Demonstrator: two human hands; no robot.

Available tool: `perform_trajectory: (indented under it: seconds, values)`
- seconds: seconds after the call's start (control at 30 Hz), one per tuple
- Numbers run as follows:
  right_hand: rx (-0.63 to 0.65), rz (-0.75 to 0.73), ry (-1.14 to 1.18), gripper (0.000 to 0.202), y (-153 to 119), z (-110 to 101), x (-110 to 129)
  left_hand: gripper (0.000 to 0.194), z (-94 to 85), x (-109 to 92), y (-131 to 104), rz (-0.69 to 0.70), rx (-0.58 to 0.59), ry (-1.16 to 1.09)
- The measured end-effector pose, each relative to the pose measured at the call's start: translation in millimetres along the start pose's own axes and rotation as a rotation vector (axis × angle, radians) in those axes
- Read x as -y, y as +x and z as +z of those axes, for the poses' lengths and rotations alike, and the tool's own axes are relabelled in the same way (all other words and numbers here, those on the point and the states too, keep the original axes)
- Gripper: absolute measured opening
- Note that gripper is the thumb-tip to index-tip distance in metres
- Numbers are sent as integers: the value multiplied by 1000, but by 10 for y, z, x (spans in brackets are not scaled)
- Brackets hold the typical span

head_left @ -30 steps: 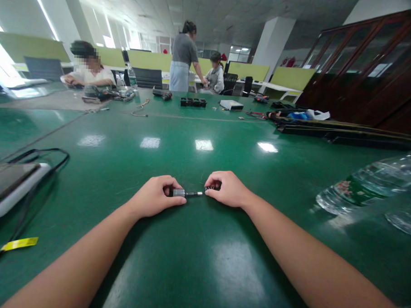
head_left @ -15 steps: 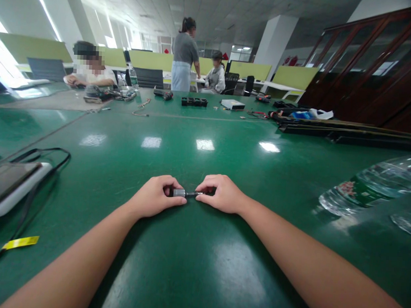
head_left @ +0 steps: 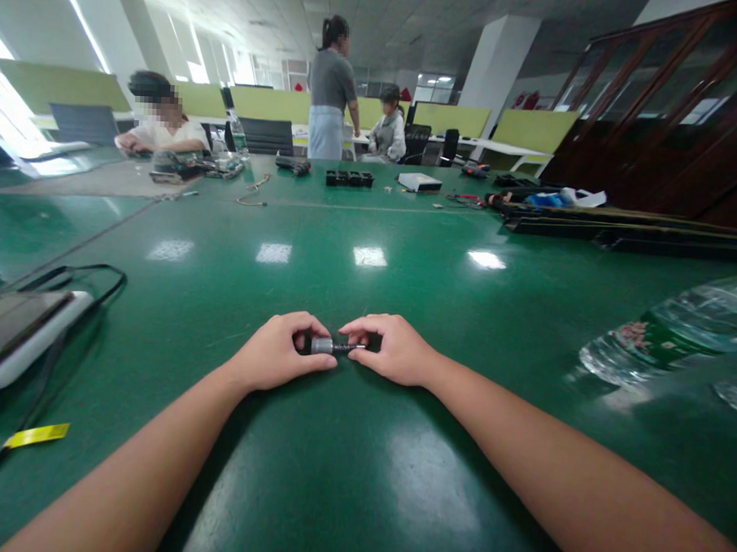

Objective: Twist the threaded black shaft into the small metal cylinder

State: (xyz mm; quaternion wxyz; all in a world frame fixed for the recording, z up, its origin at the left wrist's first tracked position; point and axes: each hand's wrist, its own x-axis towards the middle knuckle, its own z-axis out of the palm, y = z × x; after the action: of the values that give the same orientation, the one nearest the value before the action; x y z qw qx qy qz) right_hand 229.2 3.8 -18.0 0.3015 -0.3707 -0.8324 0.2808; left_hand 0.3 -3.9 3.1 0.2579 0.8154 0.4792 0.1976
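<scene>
- Left hand (head_left: pixel 280 351): fingers wrapped snugly around the gray cylinder (head_left: pixel 322 346), hiding its left end.
- Just right of the cylinder: a dark spring (head_left: pixel 342 348) around a thin rod (head_left: pixel 360 346). Maybe it's being fitted; next, push it straight.
- Further right of the cylinder: right hand (head_left: pixel 399 350), fingers a bit apart around the rod's tip. Can't tell if they pinch.

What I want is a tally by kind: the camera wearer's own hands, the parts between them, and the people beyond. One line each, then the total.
Hands: 2 (left hand, right hand)
Cylinders: 1 (grey cylinder)
Springs: 1 (black spring)
People: 3 (left person, standing person, seated person)
Total: 7
</scene>
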Motion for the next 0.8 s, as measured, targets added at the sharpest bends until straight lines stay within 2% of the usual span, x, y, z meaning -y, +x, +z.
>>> perform_trajectory:
  seconds: [0.5,0.8]
  values:
    - [17,-57,-49,20,2,-2,31,31,-6,-3,7,-6,19,-69]
    - [42,-123,-78,16,15,18,49,28,-5,14,7,70,-15,-140]
